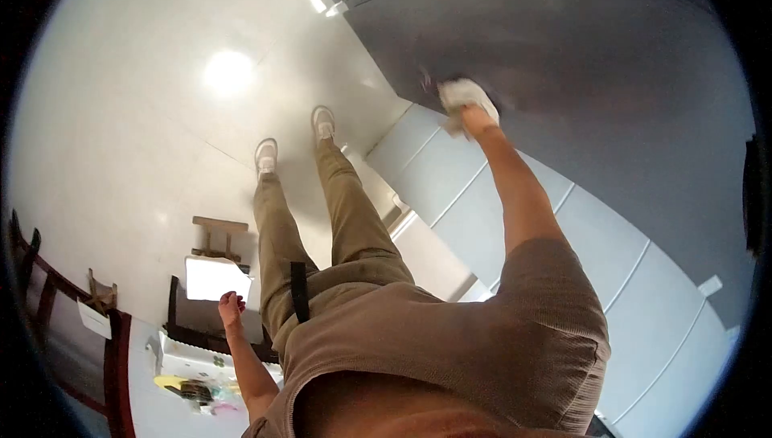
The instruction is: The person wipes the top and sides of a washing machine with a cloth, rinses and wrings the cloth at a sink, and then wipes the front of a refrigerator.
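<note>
A pale cloth (466, 99) is pressed against the dark grey panel (579, 60) at the upper right. My right hand (478, 118) holds this cloth, and its fingers are mostly hidden by it. My left hand (232, 304) hangs low at the left with its fingers curled in. It overlaps the edge of a white square seat (211, 279) in the view, and nothing shows in it.
Both my shoes stand on the pale glossy floor (121, 116). Light panelled wall (458, 181) meets the dark panel. A wooden stool (221, 224) is near my left leg. Dark red furniture (119, 374) and a white table (181, 349) with small items are at lower left.
</note>
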A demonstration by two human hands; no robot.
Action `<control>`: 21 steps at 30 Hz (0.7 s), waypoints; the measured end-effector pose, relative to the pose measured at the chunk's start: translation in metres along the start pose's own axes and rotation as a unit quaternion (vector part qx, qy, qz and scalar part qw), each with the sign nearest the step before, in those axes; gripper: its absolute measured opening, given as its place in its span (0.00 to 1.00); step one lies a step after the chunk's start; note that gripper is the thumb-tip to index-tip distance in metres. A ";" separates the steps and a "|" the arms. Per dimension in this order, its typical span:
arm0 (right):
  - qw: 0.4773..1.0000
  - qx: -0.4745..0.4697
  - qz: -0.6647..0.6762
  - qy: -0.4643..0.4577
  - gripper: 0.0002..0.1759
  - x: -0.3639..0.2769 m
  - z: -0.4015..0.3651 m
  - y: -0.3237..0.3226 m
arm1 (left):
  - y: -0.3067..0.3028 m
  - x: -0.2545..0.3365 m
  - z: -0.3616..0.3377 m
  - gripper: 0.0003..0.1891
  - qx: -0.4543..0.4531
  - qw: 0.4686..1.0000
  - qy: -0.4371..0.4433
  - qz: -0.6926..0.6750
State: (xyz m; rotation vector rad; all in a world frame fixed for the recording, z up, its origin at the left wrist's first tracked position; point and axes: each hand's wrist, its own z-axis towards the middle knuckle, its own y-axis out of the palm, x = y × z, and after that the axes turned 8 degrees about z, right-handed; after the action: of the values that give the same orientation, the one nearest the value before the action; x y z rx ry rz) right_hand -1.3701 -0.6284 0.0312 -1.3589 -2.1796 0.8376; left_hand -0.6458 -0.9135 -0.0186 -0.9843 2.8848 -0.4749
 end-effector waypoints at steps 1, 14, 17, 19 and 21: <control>0.999 0.035 -0.003 0.000 0.20 -0.019 -0.037 -0.026 | -0.001 0.013 -0.008 0.13 0.006 1.000 0.010 0.011; 0.876 0.365 -0.141 -0.281 0.11 -0.071 -0.044 -0.201 | -0.029 0.065 0.022 0.10 0.002 0.988 0.151 -0.016; 0.849 0.456 -0.111 -0.244 0.08 -0.072 -0.102 -0.276 | -0.033 0.076 0.025 0.09 0.002 0.986 0.163 0.018; 0.810 0.520 -0.136 -0.234 0.09 -0.053 -0.160 -0.324 | -0.034 0.095 0.024 0.09 -0.005 0.987 0.153 0.049; 0.750 0.610 -0.100 -0.237 0.11 -0.036 -0.215 -0.350 | -0.039 0.108 0.021 0.08 -0.022 0.983 0.165 0.077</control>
State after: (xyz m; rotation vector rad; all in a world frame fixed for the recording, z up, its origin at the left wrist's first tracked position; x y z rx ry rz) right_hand -1.4416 -0.7223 0.4262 -0.2234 -1.3412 2.1195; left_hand -0.7058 -1.0135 -0.0216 -0.7377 3.2453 -0.6189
